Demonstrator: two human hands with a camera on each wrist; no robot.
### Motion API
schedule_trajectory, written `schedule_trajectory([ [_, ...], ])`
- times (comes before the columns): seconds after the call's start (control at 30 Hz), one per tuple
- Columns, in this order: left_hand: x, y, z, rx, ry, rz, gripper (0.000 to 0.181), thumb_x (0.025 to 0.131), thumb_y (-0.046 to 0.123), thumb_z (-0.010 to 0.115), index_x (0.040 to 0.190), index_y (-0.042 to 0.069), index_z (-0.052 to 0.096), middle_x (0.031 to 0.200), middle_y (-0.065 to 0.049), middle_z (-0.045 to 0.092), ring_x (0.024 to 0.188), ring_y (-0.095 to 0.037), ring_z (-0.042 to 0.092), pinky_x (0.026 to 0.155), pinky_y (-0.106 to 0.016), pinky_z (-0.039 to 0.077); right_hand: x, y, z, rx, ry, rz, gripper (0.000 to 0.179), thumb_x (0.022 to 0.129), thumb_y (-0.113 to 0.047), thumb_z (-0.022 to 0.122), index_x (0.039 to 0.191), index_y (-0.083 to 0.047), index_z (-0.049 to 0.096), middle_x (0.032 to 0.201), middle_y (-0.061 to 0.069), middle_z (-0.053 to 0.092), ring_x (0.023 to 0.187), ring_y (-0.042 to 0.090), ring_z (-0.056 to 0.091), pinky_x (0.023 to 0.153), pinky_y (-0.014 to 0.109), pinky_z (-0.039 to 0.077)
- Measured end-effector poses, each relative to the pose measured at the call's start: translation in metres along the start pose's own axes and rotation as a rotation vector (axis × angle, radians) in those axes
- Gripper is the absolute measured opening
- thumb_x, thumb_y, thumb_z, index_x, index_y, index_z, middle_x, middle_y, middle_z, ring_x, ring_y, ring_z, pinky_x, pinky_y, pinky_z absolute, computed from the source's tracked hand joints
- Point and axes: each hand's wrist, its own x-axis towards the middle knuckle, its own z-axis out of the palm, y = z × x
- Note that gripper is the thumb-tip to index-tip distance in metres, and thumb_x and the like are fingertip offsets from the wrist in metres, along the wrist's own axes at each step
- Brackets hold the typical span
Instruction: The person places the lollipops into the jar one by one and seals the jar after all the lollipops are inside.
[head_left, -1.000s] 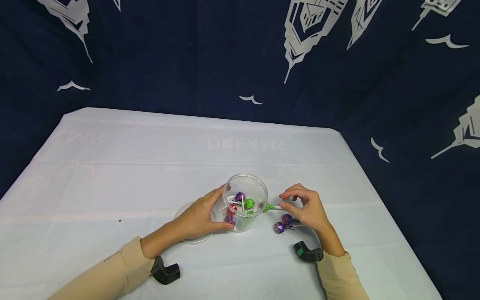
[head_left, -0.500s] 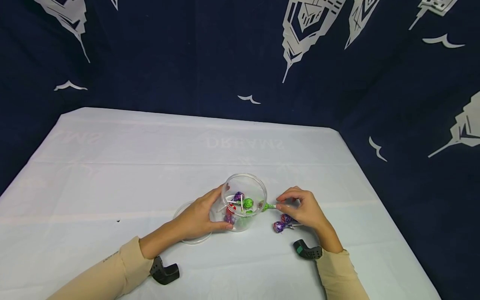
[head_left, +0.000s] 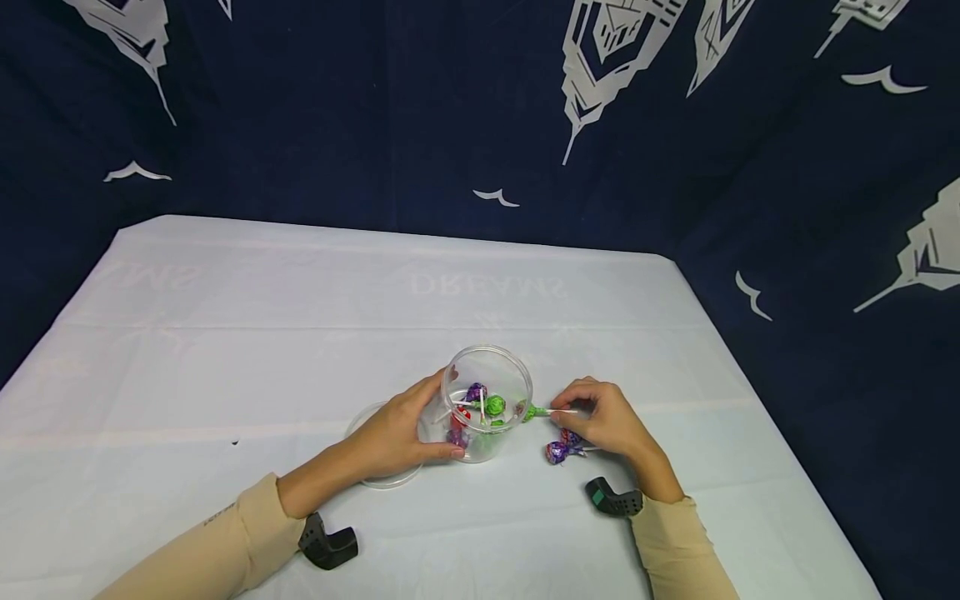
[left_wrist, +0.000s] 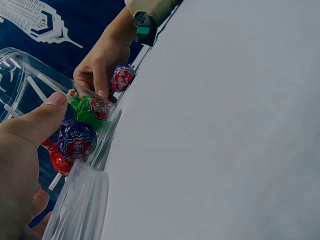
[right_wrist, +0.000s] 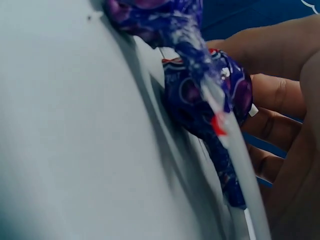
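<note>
My left hand [head_left: 397, 431] grips a clear plastic jar [head_left: 487, 358] from its left side, fingers behind and thumb in front. Inside lie several wrapped lollipops: a green lollipop [left_wrist: 90, 111], a purple lollipop [left_wrist: 76, 140] and a red lollipop [left_wrist: 60, 161] show through the wall in the left wrist view. To the jar's right, my right hand [head_left: 606, 417] pinches the white stick of another green lollipop [head_left: 534, 412] between thumb and fingertips; its head is right at the jar's wall. Two purple lollipops [head_left: 557, 452] lie on the table just below that hand, large in the right wrist view.
A clear round lid [head_left: 386, 482] lies on the white-covered table [head_left: 300, 275], partly under my left hand. A small dark speck [head_left: 235, 442] is on the cloth at left. Behind the table hangs a dark blue curtain [head_left: 337, 108] with white prints.
My right hand has come slightly left and down, and its fingertips have closed on the green lollipop's stick. My left hand keeps its hold on the jar.
</note>
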Motion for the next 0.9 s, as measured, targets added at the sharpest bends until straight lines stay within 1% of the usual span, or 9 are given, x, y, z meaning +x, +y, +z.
schedule_trajectory([
  [0.2,0.0,-0.001,0.001,0.0,0.002,0.0,0.105,0.076,0.041,0.086,0.156,0.008,0.026,0.151,-0.013,0.043,0.135,-0.034,0.043,0.107,-0.054,0.039,0.0,0.037,0.008,0.005,-0.005,0.015,0.014,0.077,0.002,0.08,0.081,-0.011,0.076,0.082,-0.006,0.068,0.081,0.012,0.06,0.076,0.025,0.048],
  [0.33,0.0,-0.001,0.001,0.002,0.002,0.0,0.105,0.076,0.041,0.086,0.156,0.008,0.026,0.151,-0.013,0.043,0.135,-0.034,0.043,0.107,-0.054,0.039,0.0,0.036,0.008,0.016,-0.015,0.01,0.013,0.078,0.002,0.078,0.079,-0.011,0.075,0.081,-0.002,0.069,0.08,0.011,0.059,0.074,0.026,0.049],
  [0.6,0.0,0.0,0.0,-0.001,0.002,0.01,0.105,0.076,0.041,0.086,0.156,0.008,0.026,0.151,-0.013,0.042,0.136,-0.034,0.043,0.107,-0.053,0.039,0.001,0.037,0.007,0.038,-0.005,-0.05,0.014,0.079,0.004,0.078,0.078,-0.01,0.075,0.079,0.001,0.07,0.078,0.01,0.059,0.072,0.025,0.048],
  [0.73,0.0,0.0,0.0,-0.001,0.002,0.015,0.105,0.076,0.041,0.085,0.156,0.007,0.026,0.151,-0.013,0.043,0.136,-0.034,0.043,0.107,-0.054,0.039,0.001,0.036,0.007,0.029,0.018,-0.057,0.016,0.077,0.006,0.079,0.077,-0.009,0.076,0.079,0.002,0.07,0.078,0.01,0.06,0.072,0.024,0.047],
  [0.9,0.0,0.0,0.0,0.001,0.004,0.019,0.105,0.076,0.041,0.086,0.156,0.007,0.026,0.151,-0.013,0.043,0.135,-0.033,0.044,0.107,-0.054,0.039,0.001,0.029,0.007,0.0,0.063,-0.059,0.014,0.075,0.01,0.08,0.075,-0.003,0.074,0.078,0.003,0.07,0.076,0.012,0.06,0.069,0.027,0.048],
])
